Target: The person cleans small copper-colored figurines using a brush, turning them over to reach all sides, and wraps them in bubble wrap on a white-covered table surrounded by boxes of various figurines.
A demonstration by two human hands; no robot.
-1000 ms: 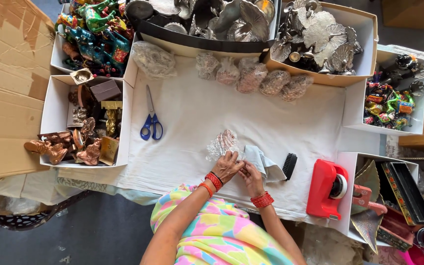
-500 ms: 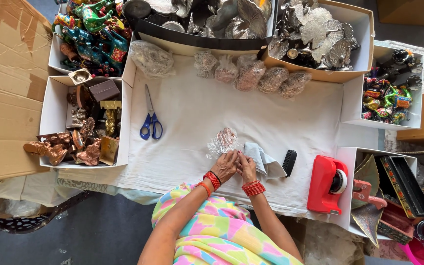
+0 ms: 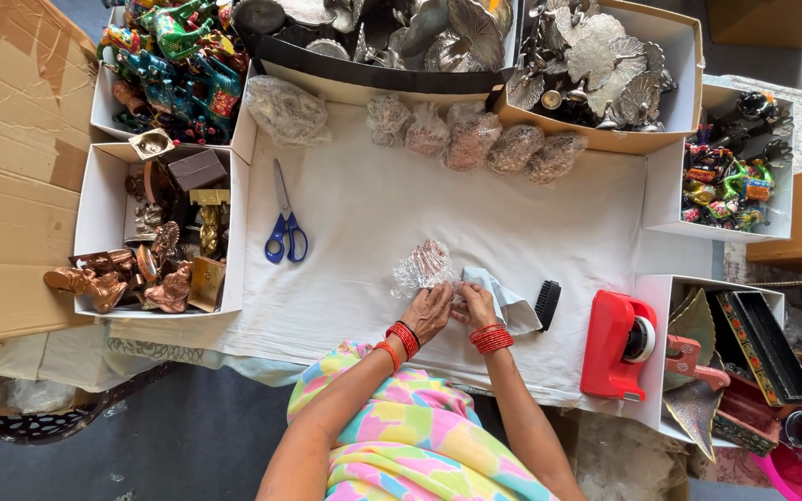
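Both hands meet mid-table: the left hand (image 3: 431,309) pinches a plastic-wrapped bundle (image 3: 422,266), the right hand (image 3: 475,303) grips a pale cloth (image 3: 505,295) beside it; a black brush (image 3: 547,304) lies near.

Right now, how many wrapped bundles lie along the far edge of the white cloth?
6: one large bundle at far left, then five wrapped bundles in a row rightwards. None seem hidden.

5 clear wrapped bundles (image 3: 471,139) between white boxes (image 3: 104,199)
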